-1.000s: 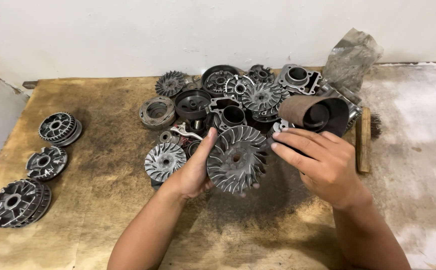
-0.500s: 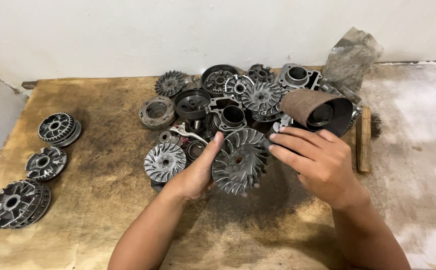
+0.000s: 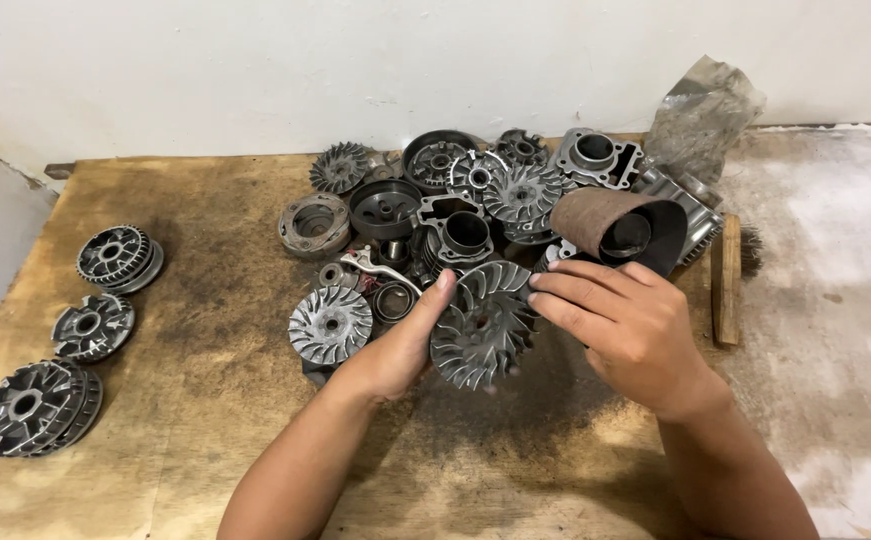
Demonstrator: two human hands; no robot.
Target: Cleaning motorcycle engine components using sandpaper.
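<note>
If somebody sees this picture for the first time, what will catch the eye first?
First, the finned metal disc at the centre, held tilted between the left hand and the right hand, which also grips a brown curled sheet. Behind them a pile of grey metal parts crowds the far middle of the stained wooden board. Three round parts lie apart in a row near its left edge.

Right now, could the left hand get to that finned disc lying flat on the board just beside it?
Probably not yet: the left hand is gripping the tilted finned pulley. The flat finned disc lies uncovered beside it.
</note>
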